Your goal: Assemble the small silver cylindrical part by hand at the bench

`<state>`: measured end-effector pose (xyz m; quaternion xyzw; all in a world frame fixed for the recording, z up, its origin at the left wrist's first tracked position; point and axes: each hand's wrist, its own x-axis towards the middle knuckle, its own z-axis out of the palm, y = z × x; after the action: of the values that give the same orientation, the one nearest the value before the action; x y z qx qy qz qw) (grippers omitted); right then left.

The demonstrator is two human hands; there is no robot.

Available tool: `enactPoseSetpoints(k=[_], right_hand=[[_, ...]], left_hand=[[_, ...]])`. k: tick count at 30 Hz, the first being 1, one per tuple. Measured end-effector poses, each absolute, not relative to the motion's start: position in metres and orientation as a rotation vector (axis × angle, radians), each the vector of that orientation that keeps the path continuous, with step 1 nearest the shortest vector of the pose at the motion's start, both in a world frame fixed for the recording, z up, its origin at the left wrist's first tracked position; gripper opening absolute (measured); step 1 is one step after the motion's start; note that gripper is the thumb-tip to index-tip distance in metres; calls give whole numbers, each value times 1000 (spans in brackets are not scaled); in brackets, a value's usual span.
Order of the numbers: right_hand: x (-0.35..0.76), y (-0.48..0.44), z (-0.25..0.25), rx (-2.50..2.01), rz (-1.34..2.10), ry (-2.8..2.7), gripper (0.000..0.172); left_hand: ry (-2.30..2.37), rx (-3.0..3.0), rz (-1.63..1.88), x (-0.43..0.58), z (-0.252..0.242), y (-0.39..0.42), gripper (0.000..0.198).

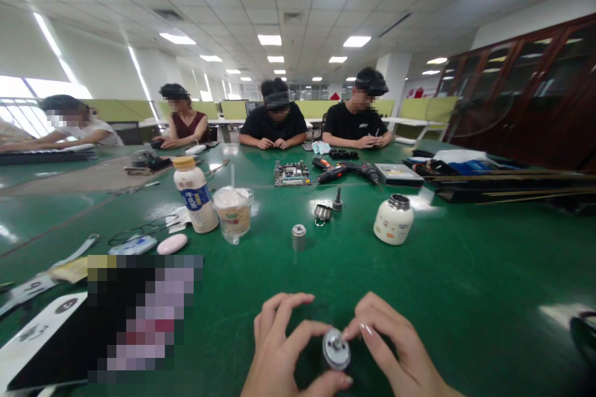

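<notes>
A small round metal motor (336, 350) with a short shaft on its top face is near the front of the green table. My left hand (291, 347) grips it between thumb and index finger, the other fingers raised and curved. At its upper right edge is my right hand (393, 344), thumb and index finger drawn together beside the shaft; whether something tiny is between them I cannot make out. Farther away stands a second metal cylinder (298, 238) of similar look. Behind that are a shiny cup-shaped metal part (322, 212) with a ring and a dark stepped metal piece (338, 200).
To the right stands a cream jar (393, 219). A milk bottle (195, 195) and a plastic drink cup (233, 215) are at left, beyond a pixelated dark flat object (69, 335). A circuit board (292, 173) and power drills (347, 170) lie farther back. Several people sit across.
</notes>
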<state>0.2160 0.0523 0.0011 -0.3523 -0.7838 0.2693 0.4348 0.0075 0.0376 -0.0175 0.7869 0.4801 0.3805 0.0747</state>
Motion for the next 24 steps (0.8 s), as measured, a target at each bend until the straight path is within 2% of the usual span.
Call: enactPoseSetpoints(k=[4,7,12,16,19,22,24], right_hand=[[212,54,4,-951,682,-1981,20],[207,51,8,-1025,697,-2042,15],[209,56,15,-1086,778,-1943,21],[227,87,11,-1252,605,-1864,28],[245,113,-1,-1415,402,-1956,22],[255,127,-11,-1453,372,-1975,13],[255,126,-11,-1448,374,-1970,16]], left_hand=[[1442,2334,1154,9,-18,36,39],[1431,2352,1157,9,-18,36,38],[1444,2356,1164,9,-16,36,40],[1452,2346,1140,11,-14,36,39],[1446,2356,1131,11,-14,36,38],[1445,2369,1128,10,-14,37,38],[1454,2369,1121,9,-15,37,38]])
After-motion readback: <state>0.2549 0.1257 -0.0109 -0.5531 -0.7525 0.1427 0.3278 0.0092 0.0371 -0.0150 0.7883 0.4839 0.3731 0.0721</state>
